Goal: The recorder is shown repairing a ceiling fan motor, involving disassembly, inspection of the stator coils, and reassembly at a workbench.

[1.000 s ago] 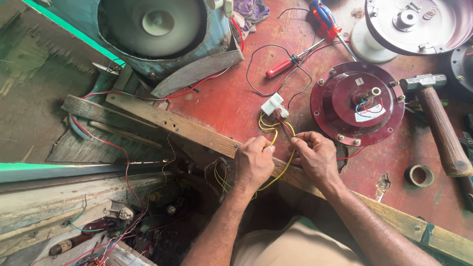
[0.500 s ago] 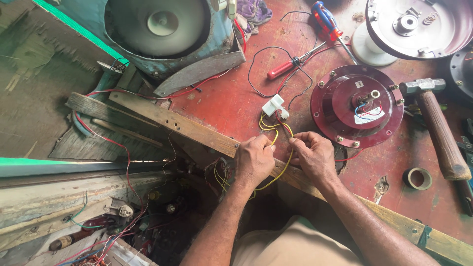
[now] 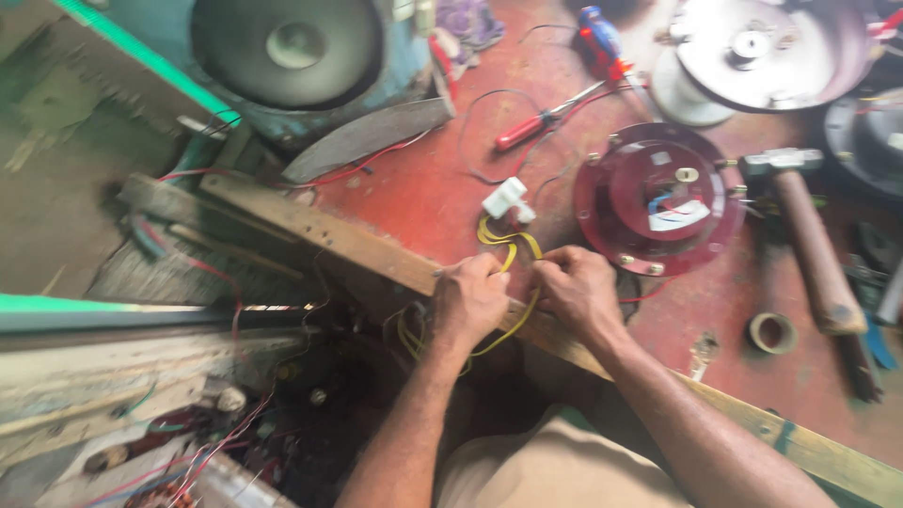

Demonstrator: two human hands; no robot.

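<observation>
Head view, looking down on a red workbench (image 3: 423, 202) with a worn wooden batten (image 3: 320, 230) running diagonally along its near edge. At upper left stands a large blue-green housing (image 3: 395, 66) with a dark round dish set in its face. At upper right lies a pale metal disc assembly (image 3: 771, 47); below it sits a dark red round motor cover (image 3: 649, 198) with a small label and fittings at its centre. To the right of the cover lies a hammer (image 3: 809, 245) with a wooden handle, head toward the top. A red-handled screwdriver (image 3: 531, 132) rests above the cover, and a small roll of tape (image 3: 773, 331) lies near the hammer's handle end.

Both hands meet at the batten, just below centre. The left hand (image 3: 470, 301) is closed in a loose fist, fingers curled around a bundle of yellow wires (image 3: 508, 249). The right hand (image 3: 578, 287), just beside it, pinches the same wires between thumb and fingertips; the frame is blurred here, so the exact contact appears, rather than clearly shows, to be a pinch. The yellow wires rise from the hands to a small white connector block (image 3: 506, 198) lying on the bench, and loop down below the left hand over the bench edge. Loose red and mixed wires (image 3: 216, 442) lie tangled at lower left.
</observation>
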